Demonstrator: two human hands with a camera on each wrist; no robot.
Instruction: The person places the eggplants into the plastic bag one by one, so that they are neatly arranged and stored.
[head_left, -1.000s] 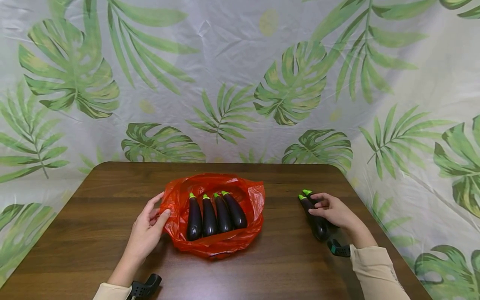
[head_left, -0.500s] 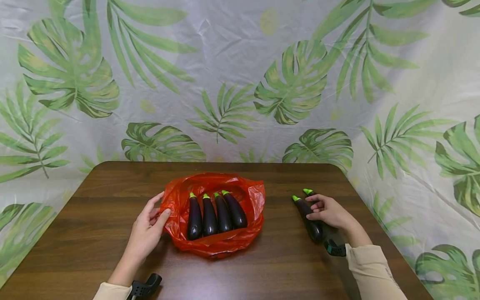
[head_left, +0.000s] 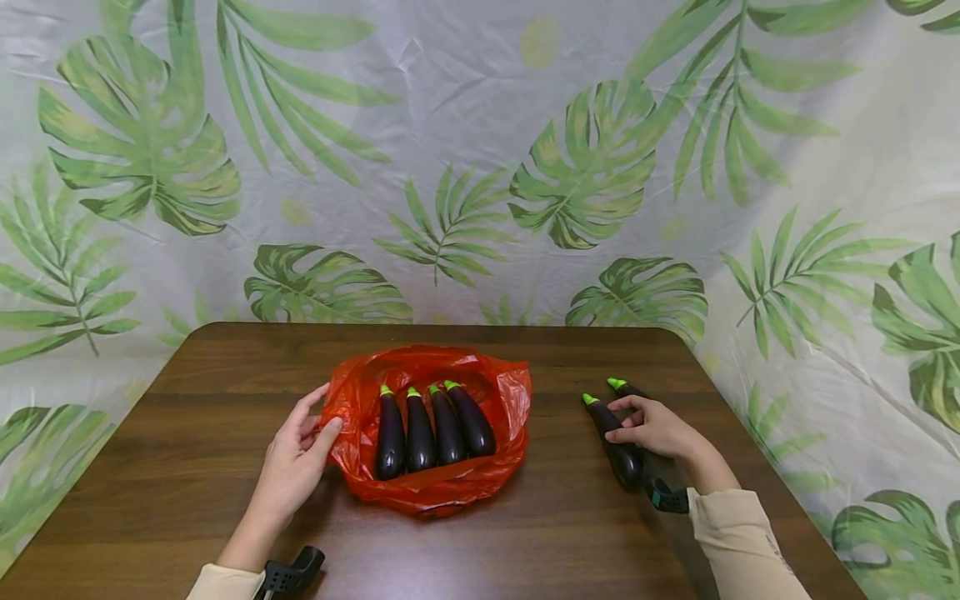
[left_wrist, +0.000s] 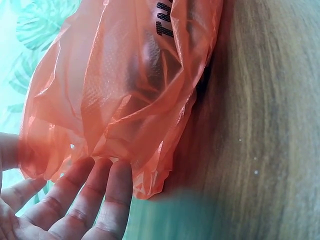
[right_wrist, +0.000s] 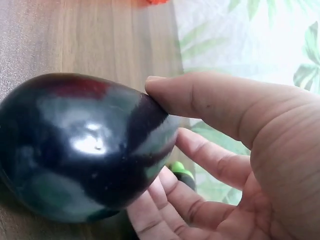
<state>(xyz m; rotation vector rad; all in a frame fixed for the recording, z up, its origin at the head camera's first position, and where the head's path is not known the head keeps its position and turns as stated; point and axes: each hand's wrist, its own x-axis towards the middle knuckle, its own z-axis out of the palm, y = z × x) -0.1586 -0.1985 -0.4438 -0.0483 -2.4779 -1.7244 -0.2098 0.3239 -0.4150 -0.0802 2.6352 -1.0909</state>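
Observation:
A red plastic bag (head_left: 431,493) stands with its mouth wide, several dark purple eggplants (head_left: 420,435) with bright green caps lying side by side inside. My left hand (head_left: 292,467) grips the bag's left edge between thumb and fingers; in the left wrist view, fingertips (left_wrist: 120,172) touch the thin, see-through plastic. To the right, my right hand (head_left: 656,429) holds one eggplant (head_left: 626,464) around its body, thumb on the near side and fingers on the far side. Another eggplant (head_left: 621,386) lies just behind that hand, mostly hidden, its green cap showing.
Everything rests on a brown wooden table (head_left: 540,533) with rounded far corners. A pale cloth with green leaves (head_left: 450,125) hangs behind and beside it. Black wrist devices (head_left: 292,573) sit on both wrists, near beige sleeves.
My right hand has shifted slightly left with one eggplant, which has come apart from the one beside it. The left hand and the bag have stayed in place.

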